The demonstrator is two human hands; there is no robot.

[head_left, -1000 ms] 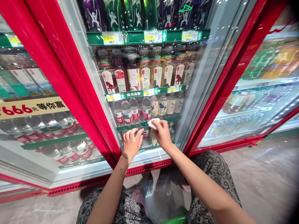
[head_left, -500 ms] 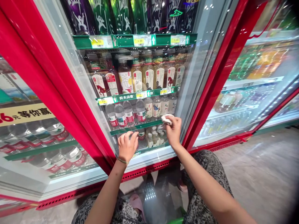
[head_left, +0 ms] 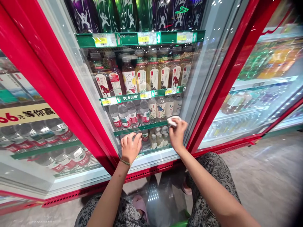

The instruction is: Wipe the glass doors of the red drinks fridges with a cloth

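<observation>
Before me is the glass door [head_left: 196, 72] of a red-framed drinks fridge. My right hand [head_left: 178, 134] grips a crumpled white cloth [head_left: 174, 121] at the lower right of the glass; part of the cloth is hidden by the fingers. My left hand [head_left: 130, 146] is at the lower left of the same pane, fingers spread and holding nothing. Whether its fingertips touch the glass I cannot tell. Behind the pane stand rows of tea bottles [head_left: 129, 77] and, one shelf lower, water bottles [head_left: 124, 116].
Red door frames [head_left: 220, 82] run up on both sides. Further fridges with drinks [head_left: 239, 99] stand to the right, and water bottles [head_left: 59, 129] show behind the left door. My knees [head_left: 213, 170] are close to the fridge base. A green object [head_left: 181, 223] is below me on the floor.
The view has shifted slightly, so the fridge sits a little further right. Both hands keep nearly the same places on the pane, and the right still grips the cloth.
</observation>
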